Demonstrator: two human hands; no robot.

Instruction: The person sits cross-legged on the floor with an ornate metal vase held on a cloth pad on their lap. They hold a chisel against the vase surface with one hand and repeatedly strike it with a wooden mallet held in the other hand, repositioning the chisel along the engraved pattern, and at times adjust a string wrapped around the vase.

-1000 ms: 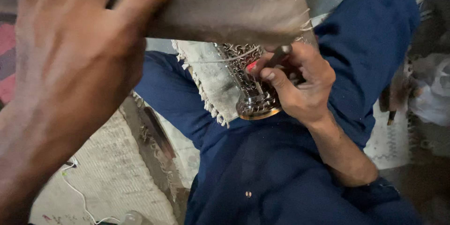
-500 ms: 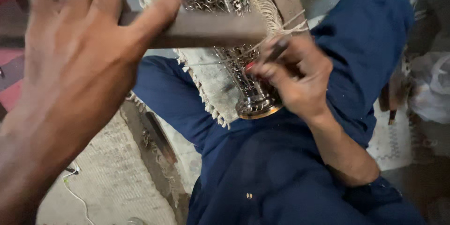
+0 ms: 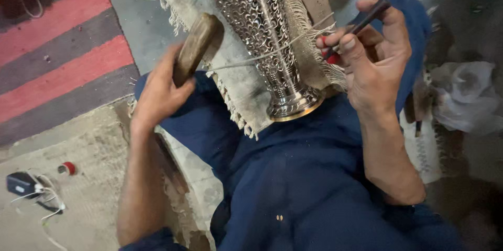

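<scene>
Two hands work an engraved metal vase [image 3: 267, 47] lying on a fringed cloth [image 3: 238, 86] across the lap. Left hand [image 3: 160, 91] clasps a wooden mallet [image 3: 196, 47]; right hand [image 3: 374, 54] pinches a dark chisel [image 3: 361, 23]. Most of the pattern appears cut, though the far side is hidden.

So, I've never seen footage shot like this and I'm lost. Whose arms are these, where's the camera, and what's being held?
The camera sits on a person's head and looks down, so both arms are that person's own. They sit in blue clothes. A silvery metal vase with fine cut-out patterns lies on a fringed cloth over the lap, with a thin cord across it. The left hand grips a brown wooden block. The right hand holds a thin dark tool with a red part, beside the vase. A striped rug lies nearby.
</scene>
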